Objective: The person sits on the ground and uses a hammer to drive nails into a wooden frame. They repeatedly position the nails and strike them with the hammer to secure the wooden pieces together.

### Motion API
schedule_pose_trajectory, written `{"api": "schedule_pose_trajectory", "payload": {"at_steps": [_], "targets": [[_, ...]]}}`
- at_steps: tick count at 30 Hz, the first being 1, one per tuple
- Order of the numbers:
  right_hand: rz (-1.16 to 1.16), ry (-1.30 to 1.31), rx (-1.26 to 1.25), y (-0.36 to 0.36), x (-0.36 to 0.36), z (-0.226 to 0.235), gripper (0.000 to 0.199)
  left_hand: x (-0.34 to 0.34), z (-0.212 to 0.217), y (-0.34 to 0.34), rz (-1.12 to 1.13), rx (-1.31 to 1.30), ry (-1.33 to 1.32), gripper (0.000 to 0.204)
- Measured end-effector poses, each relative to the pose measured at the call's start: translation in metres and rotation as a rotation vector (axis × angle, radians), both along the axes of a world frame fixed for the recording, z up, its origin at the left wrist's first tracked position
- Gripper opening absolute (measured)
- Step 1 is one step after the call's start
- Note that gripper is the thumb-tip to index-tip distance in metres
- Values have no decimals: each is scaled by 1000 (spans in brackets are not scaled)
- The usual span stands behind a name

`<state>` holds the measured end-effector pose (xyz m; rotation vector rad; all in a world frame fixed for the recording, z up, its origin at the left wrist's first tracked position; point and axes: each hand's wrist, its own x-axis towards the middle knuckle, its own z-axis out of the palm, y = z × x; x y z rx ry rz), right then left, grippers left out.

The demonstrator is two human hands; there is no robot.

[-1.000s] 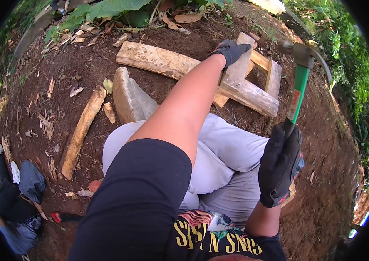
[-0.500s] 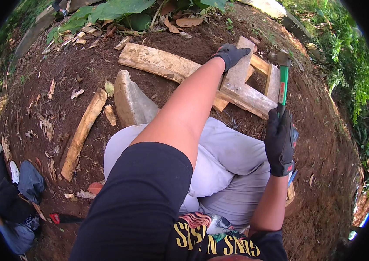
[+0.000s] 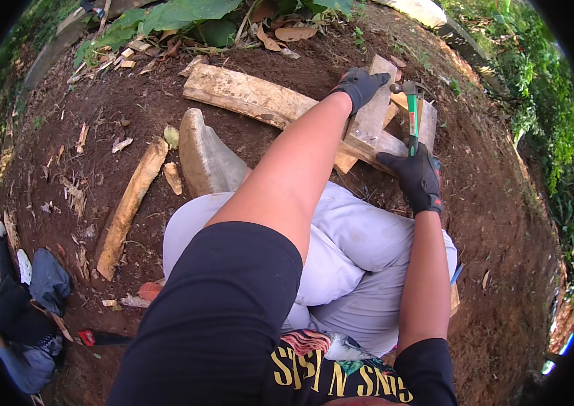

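Note:
My left hand, in a dark work glove, grips the upper part of a short grey wooden board. That board lies across a wooden frame of nailed-looking planks on the soil. In my gloved right hand is a claw hammer with a green handle. The hammer's metal head is beside the short board, to the right of my left hand. Whether the head touches the wood I cannot tell, and no nail can be made out under my left fingers.
A long rough plank extends left from the frame. My boot rests below it. Farther left lies a split wood piece. Another person is at the lower left, near a red-handled saw. Large leaves grow at the back.
My right hand has moved forward and left, bringing the hammer head from beyond the frame's right side to next to the short board. My left hand has hardly moved.

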<state>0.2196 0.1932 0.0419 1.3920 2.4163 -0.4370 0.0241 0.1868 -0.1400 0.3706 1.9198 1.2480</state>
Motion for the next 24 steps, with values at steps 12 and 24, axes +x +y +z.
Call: {"api": "schedule_pose_trajectory", "payload": {"at_steps": [12,24], "targets": [[25,64,-5,7,8,-9,95,-2,-1,-10,53,46,-104,86],[127,60,-73,18,14,-8,93,-51,67,-82,-662,-317,153,84]]}}
